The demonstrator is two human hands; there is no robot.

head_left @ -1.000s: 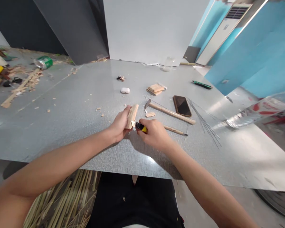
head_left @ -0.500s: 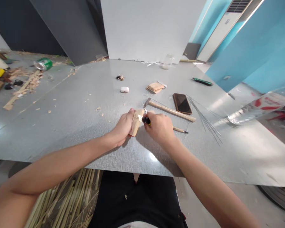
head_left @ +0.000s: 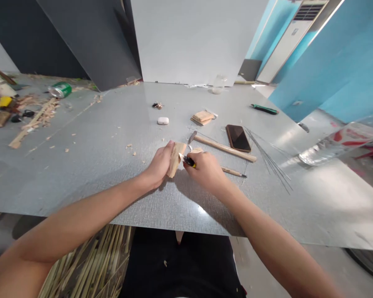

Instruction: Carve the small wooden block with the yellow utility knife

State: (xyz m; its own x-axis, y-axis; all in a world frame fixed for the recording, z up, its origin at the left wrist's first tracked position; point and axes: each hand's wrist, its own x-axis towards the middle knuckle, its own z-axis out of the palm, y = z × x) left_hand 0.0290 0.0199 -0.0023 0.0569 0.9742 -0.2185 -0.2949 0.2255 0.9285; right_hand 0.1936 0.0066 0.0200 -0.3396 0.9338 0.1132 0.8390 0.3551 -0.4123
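Observation:
My left hand [head_left: 159, 166] is wrapped round a small wooden block [head_left: 175, 159], holding it tilted just above the grey table [head_left: 121, 165]. In my right hand [head_left: 207, 170] is a black and yellow utility knife [head_left: 189, 161], its blade at the block's right face. Behind my right hand lie a hammer [head_left: 224, 147] with a wooden handle and another light wooden piece, partly hidden. A thin wooden-handled tool [head_left: 234, 171] sticks out to the right of that hand.
Farther back are a white case [head_left: 163, 121], stacked wooden pieces [head_left: 202, 117] and a phone [head_left: 238, 138]. Thin wires [head_left: 269, 159], a green cutter [head_left: 265, 109] and a large plastic bottle [head_left: 338, 142] lie right. A green can [head_left: 60, 90] and wood scraps are at left.
The knife and my right hand have shifted slightly left, and the blade now points more up and left. The block has turned a little in my left hand. The whole view has tilted slightly.

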